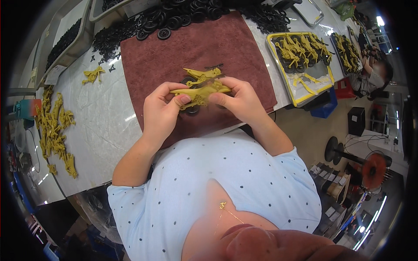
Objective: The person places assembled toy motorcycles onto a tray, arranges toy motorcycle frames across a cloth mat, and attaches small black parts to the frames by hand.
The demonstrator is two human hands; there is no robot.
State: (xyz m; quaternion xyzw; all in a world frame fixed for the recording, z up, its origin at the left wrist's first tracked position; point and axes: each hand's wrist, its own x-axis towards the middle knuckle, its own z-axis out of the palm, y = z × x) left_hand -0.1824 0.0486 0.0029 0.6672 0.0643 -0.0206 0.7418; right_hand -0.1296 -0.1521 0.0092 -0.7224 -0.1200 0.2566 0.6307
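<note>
My left hand [160,112] and my right hand [241,101] together grip a yellow plastic toy motorcycle [199,90] with black wheels, held just above a brown towel [174,56]. Thumbs and fingertips of both hands pinch its body from either side. A second yellow motorcycle part [203,74] lies on the towel right behind the held one.
A pile of black wheels [174,19] lines the towel's far edge. Loose yellow parts [54,130] lie along the table's left side, with one piece [92,75] nearer the towel. A yellow-rimmed tray [300,61] of assembled motorcycles sits at right. Another person [374,74] sits far right.
</note>
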